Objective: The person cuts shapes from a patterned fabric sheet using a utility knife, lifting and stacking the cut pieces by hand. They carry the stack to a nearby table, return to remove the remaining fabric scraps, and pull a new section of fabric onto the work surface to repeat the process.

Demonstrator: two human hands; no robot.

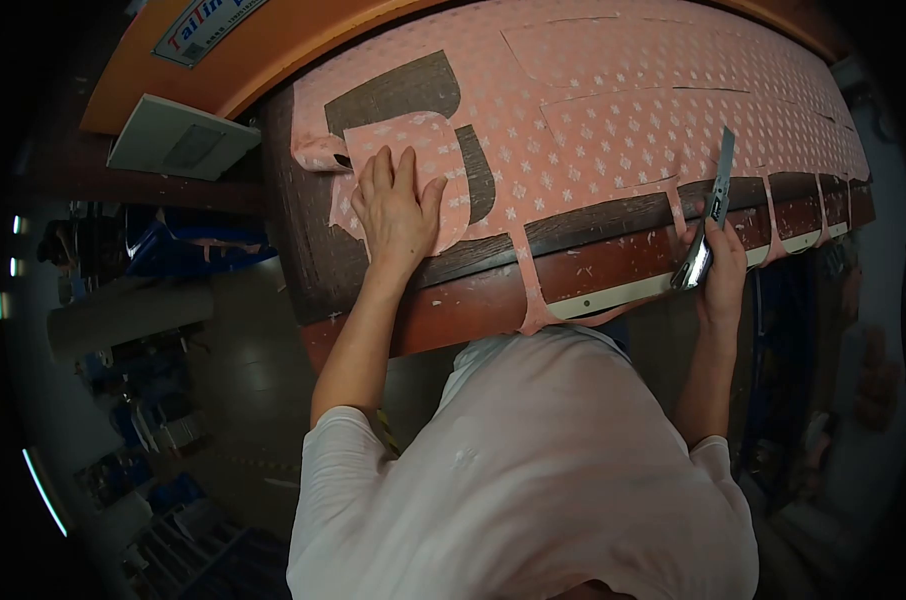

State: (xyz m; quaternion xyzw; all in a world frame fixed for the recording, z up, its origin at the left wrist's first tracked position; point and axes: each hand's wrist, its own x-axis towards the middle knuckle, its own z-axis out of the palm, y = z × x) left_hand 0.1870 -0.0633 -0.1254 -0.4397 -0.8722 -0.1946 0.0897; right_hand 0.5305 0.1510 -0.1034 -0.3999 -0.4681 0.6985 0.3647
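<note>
My left hand (401, 222) lies flat, fingers spread, on a cut-out piece of pink patterned fabric (440, 160) with a rounded edge. That piece rests on the dark wooden tabletop (313, 220), overlapping a larger pink sheet (573, 130) with white flower-like marks. In my right hand (723, 270) is a utility knife (715, 205), its long blade extended and pointing away from me over the sheet's near edge. Several cut lines run through the sheet, and cut-out gaps show the dark wood. Thin pink strips (529, 275) hang over the table's front edge.
An orange machine frame (273, 60) with a label (203, 28) borders the far side. A pale box-like panel (178, 140) stands at the far left. A blue container (188, 245) is left of the table. Small scraps dot the reddish front edge (453, 310).
</note>
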